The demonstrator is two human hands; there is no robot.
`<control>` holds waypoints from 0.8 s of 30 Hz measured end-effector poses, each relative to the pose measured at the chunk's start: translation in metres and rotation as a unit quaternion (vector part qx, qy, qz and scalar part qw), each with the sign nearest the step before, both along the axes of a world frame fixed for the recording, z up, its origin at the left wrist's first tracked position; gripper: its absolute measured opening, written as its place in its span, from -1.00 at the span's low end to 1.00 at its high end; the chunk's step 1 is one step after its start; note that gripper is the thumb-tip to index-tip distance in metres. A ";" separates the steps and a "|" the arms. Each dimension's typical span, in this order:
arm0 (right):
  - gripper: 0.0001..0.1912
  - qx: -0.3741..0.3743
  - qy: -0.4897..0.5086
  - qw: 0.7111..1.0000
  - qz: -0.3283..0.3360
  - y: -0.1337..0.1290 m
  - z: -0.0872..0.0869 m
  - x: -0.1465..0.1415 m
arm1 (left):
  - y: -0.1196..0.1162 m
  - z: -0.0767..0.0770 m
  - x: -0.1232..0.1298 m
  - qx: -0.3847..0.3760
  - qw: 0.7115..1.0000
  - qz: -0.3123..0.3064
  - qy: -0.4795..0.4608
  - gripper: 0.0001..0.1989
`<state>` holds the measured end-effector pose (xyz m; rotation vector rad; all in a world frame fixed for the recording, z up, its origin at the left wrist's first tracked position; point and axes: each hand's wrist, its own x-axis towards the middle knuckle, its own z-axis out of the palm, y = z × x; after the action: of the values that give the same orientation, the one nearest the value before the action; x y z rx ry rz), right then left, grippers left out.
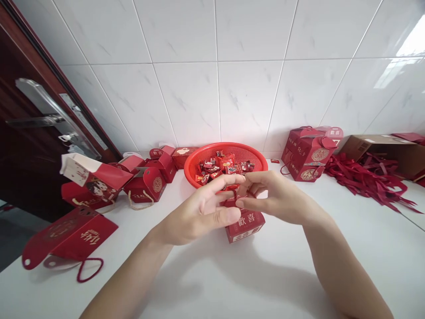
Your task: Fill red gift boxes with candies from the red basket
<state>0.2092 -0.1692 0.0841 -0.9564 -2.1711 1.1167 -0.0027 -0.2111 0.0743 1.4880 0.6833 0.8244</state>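
A small red box with pale characters stands on the white table, in front of a red basket of wrapped sweets. Above the box, my right hand pinches a dark red cord between thumb and fingers. My left hand is at the box's left, its thumb apart from its stretched fingers and its palm facing the cord. The fingertips of both hands nearly meet over the box and hide much of its top.
Several red boxes crowd the table's left side, one lying near the left edge with a cord loop. Stacked red boxes, a heap of red ribbons and a cardboard box are at the right. A tiled wall rises behind.
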 end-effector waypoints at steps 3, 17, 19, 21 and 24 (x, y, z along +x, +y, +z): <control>-0.89 0.055 -0.088 0.992 -0.069 -0.013 -0.002 -0.011 | -0.004 -0.001 0.005 0.001 1.000 -0.013 -0.010 -0.40; -0.79 0.152 -0.109 0.965 -0.183 -0.014 0.018 0.024 | 0.012 -0.017 0.006 0.136 0.970 0.141 0.147 -0.51; -0.79 0.162 -0.068 0.963 -0.206 -0.014 0.027 0.048 | 0.028 -0.026 0.004 0.191 0.946 0.183 0.187 -0.63; -0.78 0.172 -0.023 0.953 -0.246 -0.013 0.033 0.074 | 0.046 -0.038 0.001 0.229 0.927 0.197 0.222 -0.70; -0.77 0.185 0.036 0.919 -0.346 -0.009 0.034 0.113 | 0.066 -0.053 -0.002 0.241 0.917 0.192 0.254 -0.75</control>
<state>0.3225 -0.1781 0.1177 -1.3181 -1.6663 0.3776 -0.0052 -0.1455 0.0209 2.0891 1.2555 0.9536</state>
